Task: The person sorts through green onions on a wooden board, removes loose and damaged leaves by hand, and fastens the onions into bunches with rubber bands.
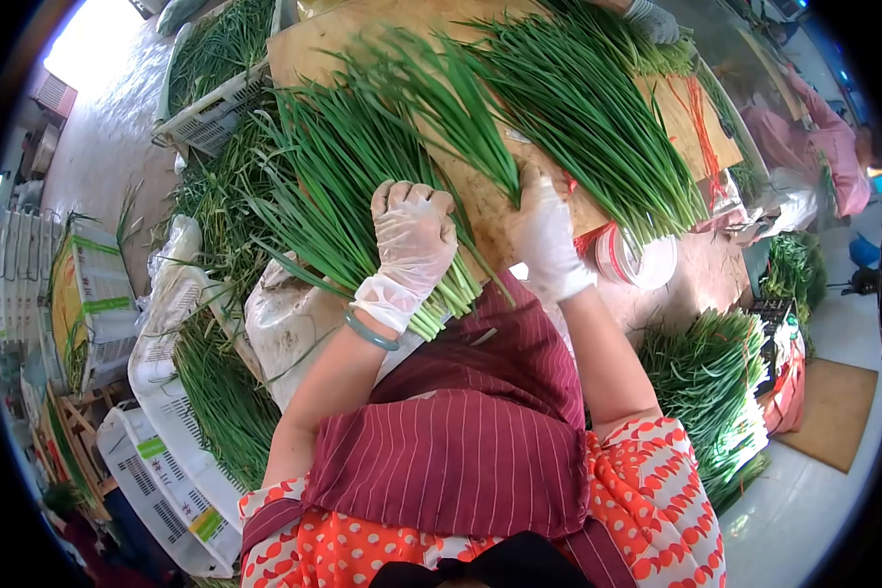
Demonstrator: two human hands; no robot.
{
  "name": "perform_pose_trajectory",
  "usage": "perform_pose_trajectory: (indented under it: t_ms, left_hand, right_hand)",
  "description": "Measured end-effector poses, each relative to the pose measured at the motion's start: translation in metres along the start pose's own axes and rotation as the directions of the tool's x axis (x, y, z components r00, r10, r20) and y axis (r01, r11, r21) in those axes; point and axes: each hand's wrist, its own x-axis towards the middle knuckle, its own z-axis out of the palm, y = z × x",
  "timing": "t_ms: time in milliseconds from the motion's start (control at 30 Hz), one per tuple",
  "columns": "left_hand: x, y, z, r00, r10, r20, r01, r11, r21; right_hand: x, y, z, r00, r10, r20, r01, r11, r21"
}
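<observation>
Sorting, apparently: the right hand grips a bunch; the left hand is fisted over leaves, contents unclear. Next likely needs the bunch level.

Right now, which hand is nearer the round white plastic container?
Right: the gloved right hand appears beside the container; the gloved left hand, over long green stalks, is farther away.
</observation>
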Motion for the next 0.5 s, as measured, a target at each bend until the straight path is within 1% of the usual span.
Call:
perform_pose_trajectory:
  t_ms: [33, 67, 100, 167, 200, 233, 267, 300, 333, 367, 400, 433, 467, 500]
  left_hand:
    - [-0.001, 0.001, 0.000, 1.000, -0.001, 0.000, 0.001, 1.000, 0.001]
    - [0.000, 0.001, 0.000, 1.000, -0.005, 0.007, 0.005, 1.000, -0.001]
    - [0.001, 0.001, 0.000, 1.000, -0.009, 0.011, 0.009, 1.000, -0.001]
    - [0.000, -0.001, 0.001, 1.000, -0.009, -0.002, 0.009, 1.000, -0.010]
    - [0.000, -0.001, 0.002, 1.000, -0.009, -0.013, 0.009, 1.000, -0.024]
    - [0.001, -0.001, 0.001, 1.000, -0.015, -0.018, 0.014, 1.000, -0.019]
    - [0.001, -0.001, 0.000, 1.000, -0.011, -0.004, 0.011, 1.000, -0.014]
    - [0.002, 0.000, -0.001, 1.000, -0.007, 0.011, 0.007, 1.000, -0.011]
    - [0.001, -0.002, 0.003, 1.000, 0.001, 0.005, -0.001, 1.000, -0.012]
    - [0.000, -0.003, 0.003, 1.000, 0.002, 0.009, -0.002, 1.000, -0.011]
    - [-0.001, -0.003, 0.003, 1.000, 0.001, 0.027, -0.001, 1.000, 0.009]
    - [-0.001, -0.003, 0.004, 0.999, -0.005, 0.042, 0.004, 0.999, 0.032]
    - [-0.002, -0.004, 0.005, 1.000, -0.013, 0.009, 0.014, 1.000, -0.021]
    - [-0.002, -0.004, 0.004, 1.000, -0.015, 0.013, 0.016, 1.000, -0.019]
  right_hand:
    - [0.007, 0.003, 0.001, 0.998, 0.060, -0.005, -0.060, 0.995, -0.080]
    - [0.016, 0.012, 0.012, 0.995, 0.018, -0.102, -0.030, 0.993, -0.117]
    - [0.027, 0.021, 0.018, 0.995, 0.014, -0.103, -0.026, 0.993, -0.116]
    - [0.047, 0.027, 0.024, 0.999, 0.039, -0.004, -0.039, 0.985, -0.170]
    - [0.057, 0.026, 0.028, 0.999, 0.032, -0.003, -0.032, 0.985, -0.167]
    - [0.067, 0.023, 0.031, 0.983, 0.161, 0.088, -0.140, 0.968, -0.208]
    - [0.073, 0.019, 0.034, 0.941, 0.291, 0.171, -0.242, 0.935, -0.260]
    - [0.076, 0.016, 0.037, 0.943, 0.286, 0.172, -0.236, 0.937, -0.259]
    - [0.075, 0.014, 0.041, 0.935, 0.167, 0.312, -0.223, 0.963, 0.153]
    - [0.075, -0.001, 0.034, 0.922, 0.003, 0.388, -0.229, 0.811, 0.539]
    - [0.066, -0.012, 0.018, 0.889, 0.039, 0.456, -0.402, 0.541, 0.739]
    - [0.060, -0.015, 0.013, 0.887, 0.035, 0.460, -0.404, 0.540, 0.738]
    - [0.055, -0.014, 0.010, 0.910, 0.116, 0.399, -0.382, 0.611, 0.693]
    - [0.049, -0.016, 0.005, 0.926, 0.192, 0.325, -0.365, 0.677, 0.639]
